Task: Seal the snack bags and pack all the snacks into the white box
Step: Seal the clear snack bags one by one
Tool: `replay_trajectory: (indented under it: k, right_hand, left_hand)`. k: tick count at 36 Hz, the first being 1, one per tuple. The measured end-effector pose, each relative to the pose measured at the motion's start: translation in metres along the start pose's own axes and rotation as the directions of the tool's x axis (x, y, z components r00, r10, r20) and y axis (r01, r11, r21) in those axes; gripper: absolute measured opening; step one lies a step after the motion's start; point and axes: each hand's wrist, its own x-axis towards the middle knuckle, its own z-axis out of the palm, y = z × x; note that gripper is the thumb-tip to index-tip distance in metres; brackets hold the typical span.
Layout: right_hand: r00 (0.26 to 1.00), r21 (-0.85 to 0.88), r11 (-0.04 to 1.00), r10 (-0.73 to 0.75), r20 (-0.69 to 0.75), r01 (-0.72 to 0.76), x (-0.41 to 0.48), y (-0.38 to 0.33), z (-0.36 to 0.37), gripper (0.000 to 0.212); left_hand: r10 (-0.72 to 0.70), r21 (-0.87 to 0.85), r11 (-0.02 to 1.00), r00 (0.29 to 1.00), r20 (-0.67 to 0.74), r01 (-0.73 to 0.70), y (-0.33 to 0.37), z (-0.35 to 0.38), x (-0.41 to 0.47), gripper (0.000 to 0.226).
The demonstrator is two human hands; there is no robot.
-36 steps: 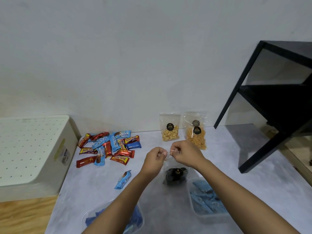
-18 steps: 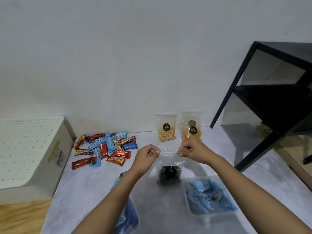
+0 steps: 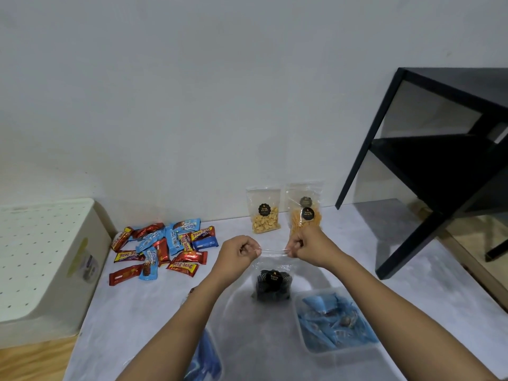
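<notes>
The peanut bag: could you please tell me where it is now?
In the head view, the peanut bag stands upright by the wall, centre-back of the table, just left of the orange snack bag.

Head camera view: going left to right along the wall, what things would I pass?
White perforated box → pile of red and blue snack bars → clear bag of pale nuts → clear bag of orange snack sticks → black shelf frame.

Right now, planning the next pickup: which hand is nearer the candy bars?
Left. The left hand, pinching the snack bag, sits just right of the candy bars; the right hand, farther right.
</notes>
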Motion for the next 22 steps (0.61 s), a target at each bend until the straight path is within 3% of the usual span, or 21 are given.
replay_trajectory:
  k: [4, 6, 8, 11, 17, 22]
  right_hand:
    - [0.999, -0.008, 1.000, -0.007, -0.052, 0.007, 0.004, 0.002, 0.004, 0.019]
    - [0.998, -0.006, 1.000, -0.025, -0.057, 0.025, 0.004, 0.001, 0.007, 0.018]
    - [0.996, -0.017, 0.998, -0.055, -0.074, 0.053, 0.004, 0.001, 0.010, 0.016]
    - [0.985, -0.120, 0.984, -0.143, -0.091, 0.132, 0.002, 0.000, 0.011, 0.011]
    - [0.962, -0.272, 0.924, -0.274, 0.022, 0.269, -0.005, 0.000, 0.009, 0.014]
    - [0.959, -0.159, 0.946, -0.274, 0.077, 0.283, -0.006, 0.003, 0.011, 0.013]
  left_hand:
    - [0.005, 0.001, 1.000, 0.980, -0.200, -0.005, -0.002, 0.007, -0.002, 0.010]
    - [-0.076, -0.049, 0.997, 0.942, -0.328, 0.064, -0.002, 0.013, -0.004, 0.024]
    - [-0.204, -0.105, 0.979, 0.907, -0.369, 0.177, -0.003, 0.017, -0.005, 0.030]
    - [-0.326, -0.176, 0.941, 0.914, -0.240, 0.289, -0.003, 0.026, -0.009, 0.030]
    - [-0.363, -0.431, 0.848, 0.930, -0.048, 0.309, -0.003, 0.035, -0.010, 0.029]
    - [-0.347, -0.506, 0.805, 0.938, 0.023, 0.310, 0.000, 0.032, -0.008, 0.017]
